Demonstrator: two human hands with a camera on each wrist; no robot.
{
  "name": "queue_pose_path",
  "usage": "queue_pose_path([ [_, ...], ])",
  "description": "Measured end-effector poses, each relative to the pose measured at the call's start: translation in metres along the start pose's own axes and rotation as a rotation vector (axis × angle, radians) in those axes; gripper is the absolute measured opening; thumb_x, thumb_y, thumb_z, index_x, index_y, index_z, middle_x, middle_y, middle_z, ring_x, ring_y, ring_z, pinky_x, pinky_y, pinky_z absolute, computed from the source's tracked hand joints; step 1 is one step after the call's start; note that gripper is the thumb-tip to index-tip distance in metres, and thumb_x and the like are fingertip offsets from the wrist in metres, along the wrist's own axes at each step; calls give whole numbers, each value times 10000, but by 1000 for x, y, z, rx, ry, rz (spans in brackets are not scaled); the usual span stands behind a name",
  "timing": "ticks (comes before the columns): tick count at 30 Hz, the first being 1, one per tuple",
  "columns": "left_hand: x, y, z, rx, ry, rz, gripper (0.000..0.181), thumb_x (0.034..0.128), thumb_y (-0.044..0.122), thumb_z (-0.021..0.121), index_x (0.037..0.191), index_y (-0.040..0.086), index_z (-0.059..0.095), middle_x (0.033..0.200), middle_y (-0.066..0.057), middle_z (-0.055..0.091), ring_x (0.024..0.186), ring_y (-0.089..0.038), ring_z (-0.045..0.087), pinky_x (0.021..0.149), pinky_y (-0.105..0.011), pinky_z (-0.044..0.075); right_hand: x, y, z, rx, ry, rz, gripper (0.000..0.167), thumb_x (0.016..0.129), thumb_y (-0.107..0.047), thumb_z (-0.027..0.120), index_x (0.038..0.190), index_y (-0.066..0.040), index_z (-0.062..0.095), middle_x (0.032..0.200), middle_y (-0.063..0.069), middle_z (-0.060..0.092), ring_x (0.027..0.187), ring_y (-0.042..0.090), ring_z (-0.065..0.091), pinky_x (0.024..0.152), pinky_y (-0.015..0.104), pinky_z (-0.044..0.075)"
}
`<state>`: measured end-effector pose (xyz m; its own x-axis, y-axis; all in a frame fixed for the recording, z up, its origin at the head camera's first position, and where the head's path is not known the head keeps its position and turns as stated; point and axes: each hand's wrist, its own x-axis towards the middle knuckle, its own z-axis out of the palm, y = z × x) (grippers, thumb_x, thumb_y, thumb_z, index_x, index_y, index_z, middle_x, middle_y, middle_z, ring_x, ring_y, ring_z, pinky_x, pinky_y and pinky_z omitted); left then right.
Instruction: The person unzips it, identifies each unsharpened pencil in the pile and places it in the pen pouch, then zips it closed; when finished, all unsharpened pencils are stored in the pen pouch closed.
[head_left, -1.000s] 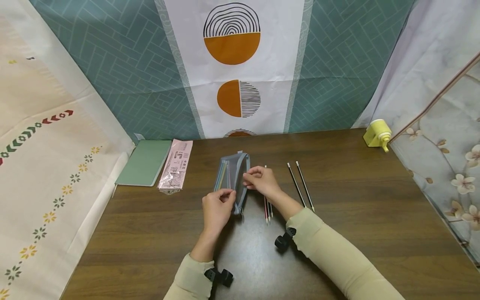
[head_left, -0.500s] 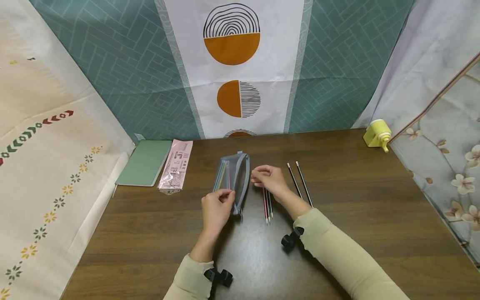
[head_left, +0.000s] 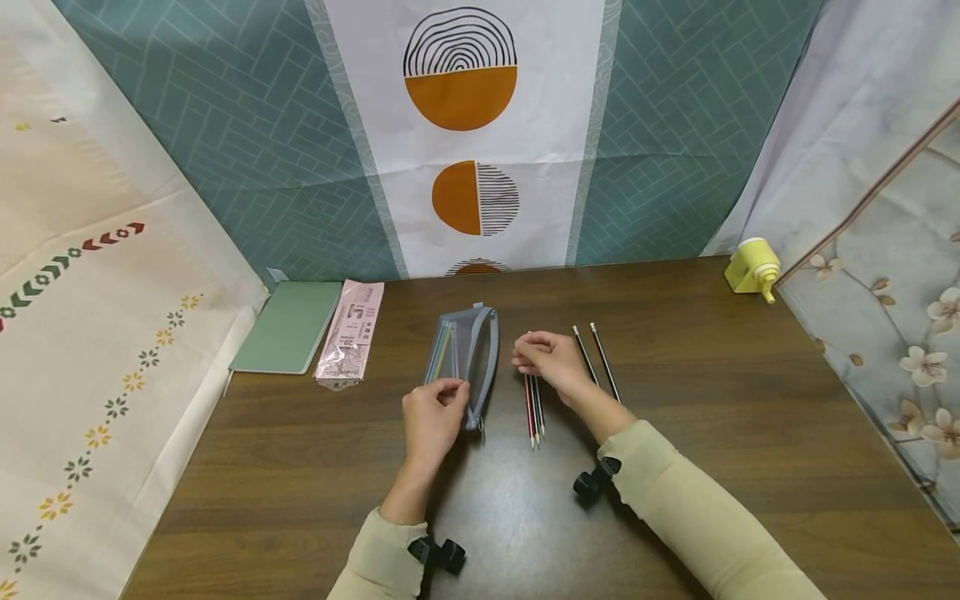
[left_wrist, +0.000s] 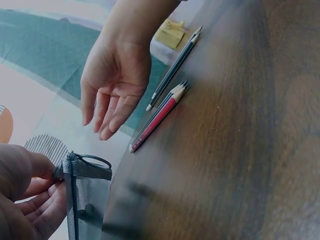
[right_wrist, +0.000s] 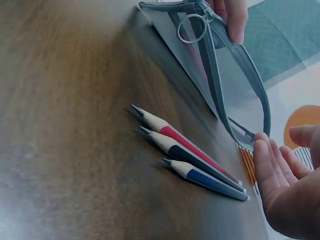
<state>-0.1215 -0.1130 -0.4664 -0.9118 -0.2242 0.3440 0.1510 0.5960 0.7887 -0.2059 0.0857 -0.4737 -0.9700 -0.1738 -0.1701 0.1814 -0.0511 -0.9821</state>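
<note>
A grey see-through zip pencil case (head_left: pixel 462 337) stands on the table with its zip undone and its mouth spread; several coloured sticks show through its side. My left hand (head_left: pixel 433 421) pinches the near end of its rim by the zip pull (right_wrist: pixel 192 28). To the right of the case, my right hand (head_left: pixel 551 360) hovers over the eraser ends of three pencils (head_left: pixel 534 412), its fingers relaxed and slightly bent. Nothing shows between those fingers in the left wrist view. The pencils, red, black and blue, lie side by side with sharpened tips towards me.
Two dark pencils (head_left: pixel 606 363) lie farther right, partly behind the right forearm. At the back left are a green notebook (head_left: pixel 288 327) and a pink packet (head_left: pixel 352 329). A yellow bottle (head_left: pixel 753 267) sits at the back right edge of the wooden table (head_left: pixel 712 400).
My right hand has let go of the pencil case's rim and moved right, over the three pencils. The left hand keeps its pinch, and the case stays in place.
</note>
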Motion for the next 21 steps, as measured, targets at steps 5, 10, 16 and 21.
queue_pose_path([
  [5,0,0,0,-7,-1,-5,81,860,78,779,848,-2,787,675,-61,716,551,-124,631,536,-279,519,-6,3,1,-20,-37,2,243,992,-62,634,1167,107,628,1142,344,659,807,140,717,749,267,585],
  [10,-2,-5,1,-6,-7,2,78,857,75,780,842,-1,786,667,-58,712,542,-113,621,524,-272,512,-14,5,6,-80,-82,-21,210,981,-66,652,1123,88,655,1091,305,689,830,192,725,749,299,590],
  [16,-2,-10,0,5,-20,7,68,854,73,786,833,8,787,649,-42,701,533,-100,607,512,-258,496,-24,10,16,-209,-210,-53,208,969,-79,674,1095,86,670,1010,255,715,861,279,727,754,353,596],
  [21,-3,-14,-2,15,-30,14,66,850,72,785,834,9,789,645,-38,697,534,-104,604,509,-260,488,-34,11,23,-364,-289,-120,209,946,-104,709,1080,56,695,928,154,734,790,273,724,697,343,591],
])
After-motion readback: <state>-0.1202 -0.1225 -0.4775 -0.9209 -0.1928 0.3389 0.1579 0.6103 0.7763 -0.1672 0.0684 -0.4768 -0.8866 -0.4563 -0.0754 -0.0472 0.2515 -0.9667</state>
